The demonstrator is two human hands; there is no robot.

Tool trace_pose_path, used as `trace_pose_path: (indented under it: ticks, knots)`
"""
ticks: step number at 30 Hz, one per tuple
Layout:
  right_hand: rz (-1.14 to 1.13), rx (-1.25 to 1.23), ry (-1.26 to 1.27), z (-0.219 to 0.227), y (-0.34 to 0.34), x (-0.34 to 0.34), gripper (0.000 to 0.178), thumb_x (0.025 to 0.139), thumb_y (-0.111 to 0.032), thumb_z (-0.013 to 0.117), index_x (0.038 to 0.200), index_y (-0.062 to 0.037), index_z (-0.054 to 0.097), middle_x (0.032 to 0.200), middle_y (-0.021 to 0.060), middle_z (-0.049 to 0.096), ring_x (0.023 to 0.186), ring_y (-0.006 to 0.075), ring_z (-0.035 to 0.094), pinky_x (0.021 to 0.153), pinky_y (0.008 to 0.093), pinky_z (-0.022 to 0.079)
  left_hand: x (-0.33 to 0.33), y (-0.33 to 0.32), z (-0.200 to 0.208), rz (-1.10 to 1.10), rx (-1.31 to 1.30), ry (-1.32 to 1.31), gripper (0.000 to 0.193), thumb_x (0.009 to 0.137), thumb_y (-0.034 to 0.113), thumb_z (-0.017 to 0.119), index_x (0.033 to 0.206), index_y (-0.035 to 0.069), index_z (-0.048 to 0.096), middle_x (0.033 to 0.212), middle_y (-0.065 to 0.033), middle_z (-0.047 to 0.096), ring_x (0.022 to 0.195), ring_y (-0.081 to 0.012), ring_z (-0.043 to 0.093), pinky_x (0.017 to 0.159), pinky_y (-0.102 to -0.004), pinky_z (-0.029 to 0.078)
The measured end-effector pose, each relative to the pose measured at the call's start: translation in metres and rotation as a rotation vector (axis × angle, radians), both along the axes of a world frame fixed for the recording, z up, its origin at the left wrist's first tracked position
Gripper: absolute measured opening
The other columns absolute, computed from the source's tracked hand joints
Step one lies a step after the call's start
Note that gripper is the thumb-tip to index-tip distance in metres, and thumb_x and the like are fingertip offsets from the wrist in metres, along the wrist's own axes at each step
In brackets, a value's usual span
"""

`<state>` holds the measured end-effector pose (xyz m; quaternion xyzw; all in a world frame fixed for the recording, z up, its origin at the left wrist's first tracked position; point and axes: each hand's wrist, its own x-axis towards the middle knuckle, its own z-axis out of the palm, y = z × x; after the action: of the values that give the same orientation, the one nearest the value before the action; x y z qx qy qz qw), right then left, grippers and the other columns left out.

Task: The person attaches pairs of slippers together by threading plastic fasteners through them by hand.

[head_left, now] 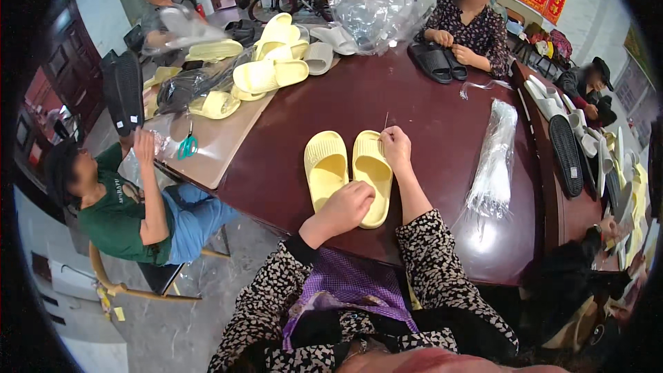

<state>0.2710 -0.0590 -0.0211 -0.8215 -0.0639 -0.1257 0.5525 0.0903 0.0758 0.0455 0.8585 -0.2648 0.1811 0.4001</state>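
A pair of pale yellow slide slippers lies side by side on the dark red table in front of me, toes pointing away. My right hand (396,148) is at the outer edge of the right slipper's (373,183) strap, finger and thumb pinched on a thin strand (386,121) that sticks up above them. My left hand (351,205) rests over the inner sole of that same slipper, its fingers curled together; whatever they hold is hidden. The left slipper (324,166) lies beside it, partly behind my left wrist.
A bundle of thin clear plastic strands (494,159) lies to the right. More yellow slippers (271,74) are heaped at the far left, near teal-handled scissors (188,145). Co-workers sit around the table; one handles black slippers (434,62). Slippers line the raised ledge at right.
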Motion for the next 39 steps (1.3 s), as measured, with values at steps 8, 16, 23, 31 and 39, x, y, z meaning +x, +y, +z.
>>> trace_pose_path:
  ticks: [8, 16, 23, 31, 39]
  knots:
    - [0.006, 0.0, 0.01, 0.006, -0.001, -0.002, 0.011, 0.083, -0.012, 0.059, 0.084, -0.0009, 0.062, 0.072, 0.011, 0.063, 0.066, 0.0189, 0.06, 0.063, 0.0316, 0.047, -0.007, -0.009, 0.005, -0.059, -0.028, 0.01, 0.006, 0.082, 0.005, 0.055, 0.083, 0.0, 0.052, 0.079, -0.0136, 0.055, 0.075, -0.0298, 0.055, 0.067, -0.0379, 0.045]
    - [0.014, 0.019, -0.005, 0.001, -0.003, 0.001, 0.013, 0.083, -0.013, 0.059, 0.085, -0.0007, 0.062, 0.073, 0.0125, 0.063, 0.067, 0.0212, 0.061, 0.065, 0.0327, 0.048, -0.009, 0.009, -0.005, 0.091, 0.099, -0.095, 0.008, 0.08, 0.006, 0.058, 0.082, 0.0, 0.053, 0.076, -0.0122, 0.054, 0.074, -0.0288, 0.055, 0.07, -0.0373, 0.046]
    - [0.008, 0.02, -0.017, 0.005, -0.001, -0.001, 0.01, 0.082, -0.009, 0.059, 0.082, -0.0001, 0.062, 0.07, 0.0073, 0.064, 0.064, 0.0134, 0.059, 0.061, 0.0278, 0.047, -0.01, 0.027, -0.021, 0.222, 0.282, -0.195, 0.008, 0.08, 0.006, 0.056, 0.082, -0.002, 0.054, 0.081, -0.0107, 0.055, 0.079, -0.0283, 0.054, 0.074, -0.0369, 0.046]
    - [0.017, 0.01, 0.026, 0.002, -0.004, -0.003, 0.013, 0.083, -0.013, 0.058, 0.087, -0.0003, 0.062, 0.075, 0.0129, 0.064, 0.07, 0.0205, 0.061, 0.066, 0.0334, 0.048, -0.025, 0.017, -0.011, 0.301, 0.241, -0.15, 0.009, 0.081, 0.004, 0.054, 0.087, -0.002, 0.055, 0.091, -0.0129, 0.057, 0.088, -0.0295, 0.055, 0.08, -0.0378, 0.047]
    - [0.043, 0.078, 0.007, -0.01, -0.009, 0.006, 0.01, 0.084, -0.008, 0.059, 0.08, 0.0014, 0.061, 0.068, 0.004, 0.062, 0.06, 0.0081, 0.054, 0.057, 0.0253, 0.045, -0.023, 0.012, -0.019, 0.34, 0.278, -0.243, 0.013, 0.08, 0.007, 0.056, 0.089, -0.001, 0.058, 0.098, -0.013, 0.057, 0.098, -0.029, 0.055, 0.087, -0.0368, 0.044]
